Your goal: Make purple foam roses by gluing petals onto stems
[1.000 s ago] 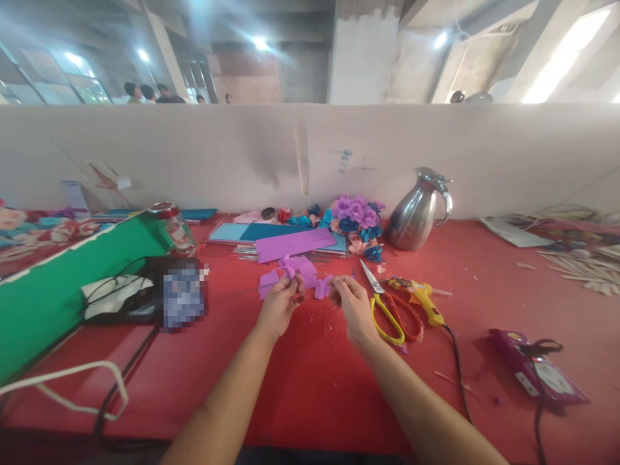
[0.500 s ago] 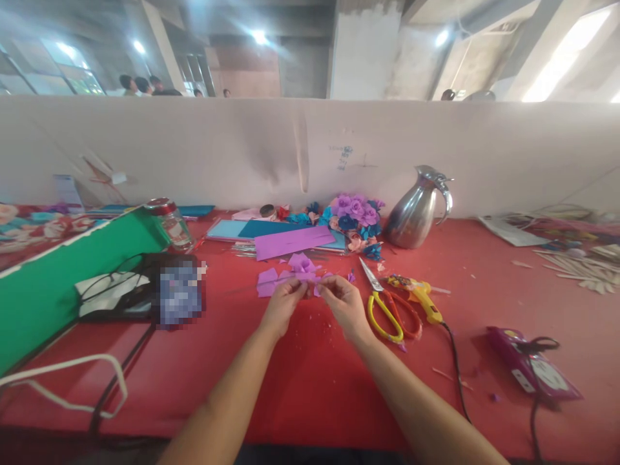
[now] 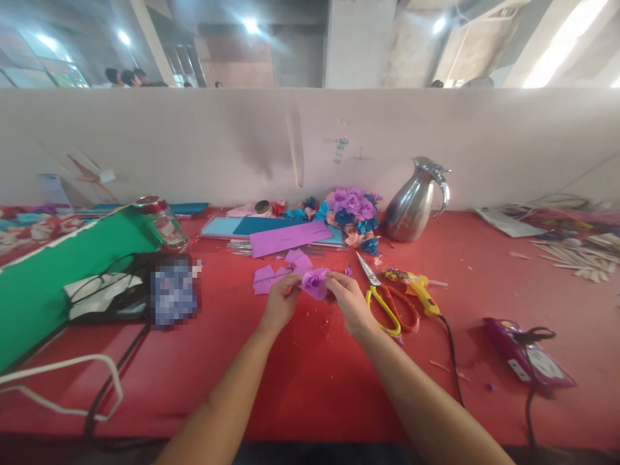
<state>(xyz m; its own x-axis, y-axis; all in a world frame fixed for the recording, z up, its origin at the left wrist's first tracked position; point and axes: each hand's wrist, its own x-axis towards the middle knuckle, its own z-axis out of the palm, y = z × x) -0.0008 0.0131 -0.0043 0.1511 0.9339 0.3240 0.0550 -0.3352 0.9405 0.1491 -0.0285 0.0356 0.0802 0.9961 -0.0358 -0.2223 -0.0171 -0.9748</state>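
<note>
A purple paper flower (image 3: 314, 283) is pinched between my two hands, its curled centre facing me. My left hand (image 3: 282, 300) grips its left edge, and my right hand (image 3: 347, 298) closes on its right side. Just behind my left hand lie cut purple paper pieces (image 3: 264, 279) on the red table (image 3: 310, 387). Beyond them a purple paper strip (image 3: 285, 239) rests over blue sheets (image 3: 261, 226). Scissors (image 3: 382, 298) with one yellow and one red handle lie right of my right hand, beside a yellow glue gun (image 3: 422, 296).
A heap of finished paper flowers (image 3: 353, 210) sits near the wall beside a steel jug (image 3: 414, 203). To the left are a glass jar (image 3: 167, 226), a green panel (image 3: 97, 265) and a black bag (image 3: 145, 258). A purple box (image 3: 527, 355) with a cable lies at right.
The flower has been turned so its curled centre now faces me and shows between my hands. Both hands have shifted only slightly, and the view has moved a little.
</note>
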